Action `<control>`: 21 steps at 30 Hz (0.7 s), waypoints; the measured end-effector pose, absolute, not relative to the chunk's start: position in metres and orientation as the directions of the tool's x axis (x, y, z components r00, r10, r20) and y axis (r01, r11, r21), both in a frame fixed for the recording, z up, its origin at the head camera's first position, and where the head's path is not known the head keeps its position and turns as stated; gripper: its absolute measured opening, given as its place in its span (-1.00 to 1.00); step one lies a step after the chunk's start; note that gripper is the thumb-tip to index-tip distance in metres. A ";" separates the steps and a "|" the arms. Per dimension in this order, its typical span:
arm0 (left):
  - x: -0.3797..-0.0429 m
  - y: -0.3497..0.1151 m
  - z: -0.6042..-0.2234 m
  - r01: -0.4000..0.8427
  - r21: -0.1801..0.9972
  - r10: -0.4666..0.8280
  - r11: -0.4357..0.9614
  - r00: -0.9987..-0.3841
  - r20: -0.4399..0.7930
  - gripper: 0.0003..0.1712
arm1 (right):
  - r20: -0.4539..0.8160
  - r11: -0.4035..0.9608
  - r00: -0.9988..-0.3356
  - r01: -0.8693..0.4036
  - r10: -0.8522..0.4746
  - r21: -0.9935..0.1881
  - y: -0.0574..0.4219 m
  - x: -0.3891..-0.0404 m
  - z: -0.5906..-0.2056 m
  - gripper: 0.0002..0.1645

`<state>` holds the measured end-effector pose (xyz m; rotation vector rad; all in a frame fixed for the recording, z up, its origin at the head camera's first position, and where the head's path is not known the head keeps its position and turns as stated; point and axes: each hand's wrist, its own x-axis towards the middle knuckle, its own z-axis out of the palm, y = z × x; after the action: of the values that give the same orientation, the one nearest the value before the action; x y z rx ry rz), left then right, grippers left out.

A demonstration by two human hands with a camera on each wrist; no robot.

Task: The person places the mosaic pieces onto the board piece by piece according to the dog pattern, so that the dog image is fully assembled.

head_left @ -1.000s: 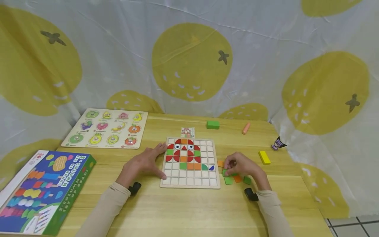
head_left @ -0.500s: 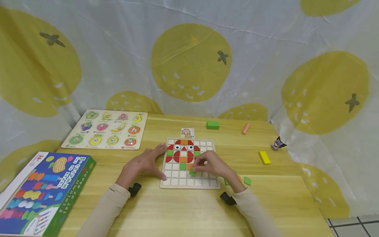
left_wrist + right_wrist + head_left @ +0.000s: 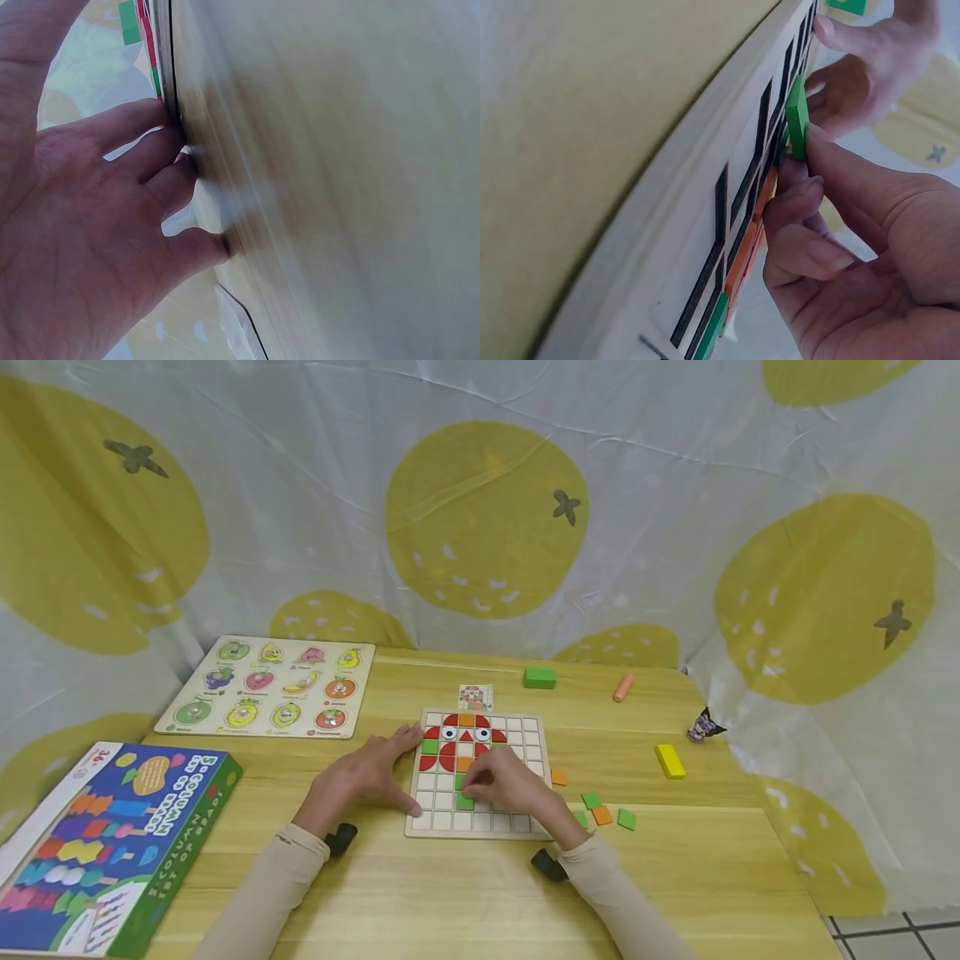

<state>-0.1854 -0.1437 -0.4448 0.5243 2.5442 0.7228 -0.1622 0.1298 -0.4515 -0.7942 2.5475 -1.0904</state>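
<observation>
A wooden grid board [image 3: 482, 828] lies flat, with red, orange and green pieces forming a figure with two eyes. My right hand [image 3: 510, 783] is over its middle and pinches a green square tile [image 3: 797, 118] between thumb and fingers. In the right wrist view the tile stands tilted against the grid. My left hand [image 3: 367, 772] rests at the board's left edge, thumb and fingers spread and touching it. In the left wrist view its fingertips [image 3: 217, 247] meet the surface by the edge. Part of the figure is hidden behind my right hand.
Loose green tiles [image 3: 627, 819] and orange tiles [image 3: 602, 815] lie right of the board. A picture card [image 3: 476, 696] sits behind it. Around are a fruit puzzle [image 3: 270, 687], a boxed toy [image 3: 112, 852], a green block [image 3: 539, 677], a yellow block [image 3: 670, 760], an orange stick [image 3: 623, 687] and a figurine [image 3: 705, 725].
My right hand has picked up a green tile from the loose ones and carried it left onto the board's middle. The left hand stays at the board's edge.
</observation>
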 end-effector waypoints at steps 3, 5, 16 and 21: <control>-0.186 -0.143 -0.445 0.240 0.562 0.468 0.792 -0.830 -0.304 0.47 | -0.006 0.568 -0.820 -0.391 -0.572 -0.724 0.128 -0.162 -0.452 -0.91; -0.187 -0.143 -0.445 0.244 0.561 0.470 0.791 -0.829 -0.302 0.47 | 0.001 0.570 -0.823 -0.395 -0.568 -0.721 0.127 -0.161 -0.453 -0.90; -0.188 -0.144 -0.446 0.248 0.571 0.480 0.782 -0.824 -0.300 0.47 | 0.029 0.543 -0.818 -0.408 -0.575 -0.733 0.136 -0.163 -0.450 -0.97; -0.188 -0.143 -0.446 0.242 0.579 0.481 0.779 -0.823 -0.302 0.48 | 0.086 0.503 -0.815 -0.433 -0.573 -0.748 0.186 -0.170 -0.444 -0.91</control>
<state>-0.1882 -0.1431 -0.4462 0.5446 2.5311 0.7402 -0.1695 0.1860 -0.4442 -0.8688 2.5703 -1.2042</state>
